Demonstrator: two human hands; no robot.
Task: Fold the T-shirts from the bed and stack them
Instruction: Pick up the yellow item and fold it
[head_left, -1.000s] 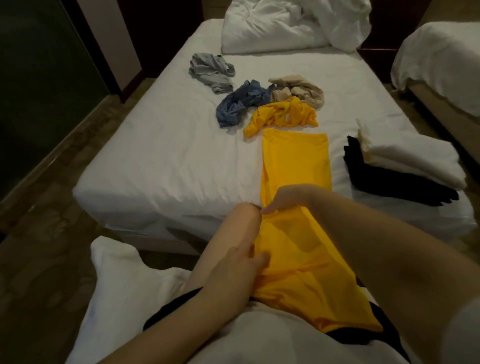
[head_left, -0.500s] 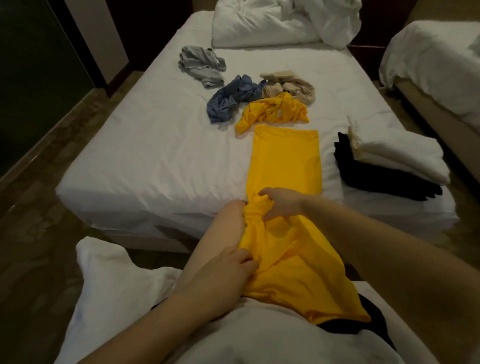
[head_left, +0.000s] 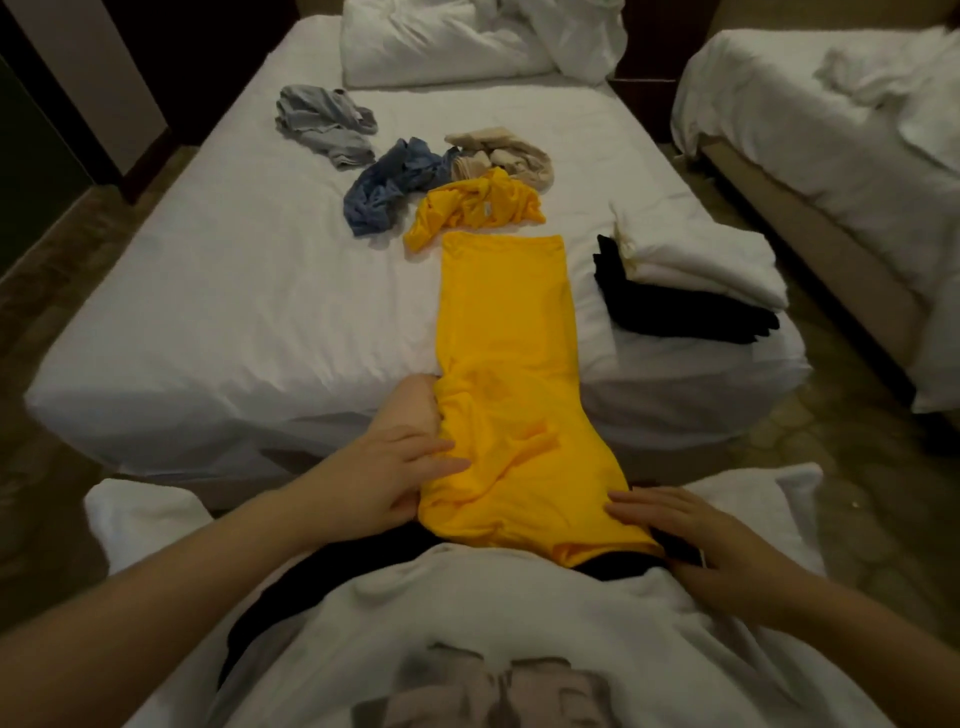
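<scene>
Hands lie on either side of the long yellow T-shirt (head_left: 506, 332), which is folded into a narrow strip. Its far half lies flat on the white bed (head_left: 208, 291), and its near half spills off the mattress edge, over our raised knee (head_left: 410, 400) and onto our lap. Our left hand (head_left: 384, 473) rests against the strip's left edge, with fingers nearly straight and their tips on the rumpled cloth. We cannot tell whether the thumb, low by the hem, catches any fabric. Our right hand (head_left: 696, 545) lies flat and spread on the lap at the strip's lower right corner. Its fingertips touch the yellow edge and grip nothing. Beyond the far end of the strip sits a crumpled yellow shirt (head_left: 475, 208), just short of touching it. A crumpled blue shirt (head_left: 389, 187) lies to its left and a beige one (head_left: 498, 156) lies behind it, and these three are bunched close together. A grey shirt (head_left: 324, 122) lies apart from them, farther up the bed toward the heaped white bedding (head_left: 447, 47). To the right of the strip, near the bed's corner, a folded white shirt (head_left: 701, 265) rests on top of a folded black shirt (head_left: 670, 317), forming a stack. A second bed (head_left: 831, 130) with white sheets stands off to the right across a strip of floor.
</scene>
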